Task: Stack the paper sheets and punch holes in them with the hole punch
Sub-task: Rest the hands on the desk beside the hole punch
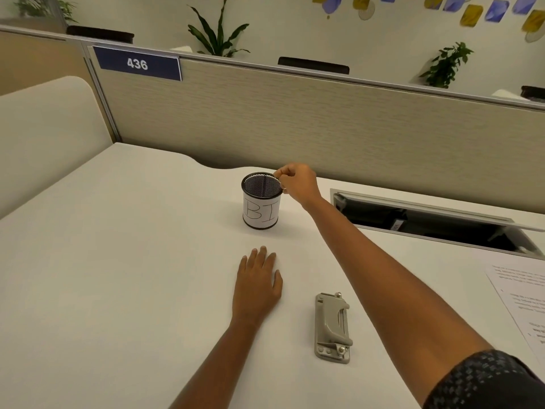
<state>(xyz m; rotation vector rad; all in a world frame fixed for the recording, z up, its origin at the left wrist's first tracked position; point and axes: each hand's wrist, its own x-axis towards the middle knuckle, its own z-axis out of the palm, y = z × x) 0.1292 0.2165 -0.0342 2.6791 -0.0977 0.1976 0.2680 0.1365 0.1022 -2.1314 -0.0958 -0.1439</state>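
The printed white paper sheets (522, 299) run off the right edge of the view, so only their left part shows, and the small text on them is too blurred to read; how many sheets lie there cannot be told. A dark patterned sleeve (483, 382) is cut off at the bottom right corner. An open cable hatch with a grey metal frame (424, 221) is sunk in the white desk top (118, 261) to the right of the black wire-mesh cup (261, 202), and what sits in its dark opening is hard to make out.

The grey metal hole punch (333, 329) lies flat on the desk, nearer the viewer than the cup and to its right, well apart from the sheets. The left hand (257, 286) rests palm down on the desk, fingers extended and close together, between the cup and the punch, just left of the punch and not touching it. The right hand (296, 181) reaches over to the cup, fingertips pinching its right rim.

The cup stands upright, a white paper label marked "BI" wrapped around it. Its visible inside shows only mesh.
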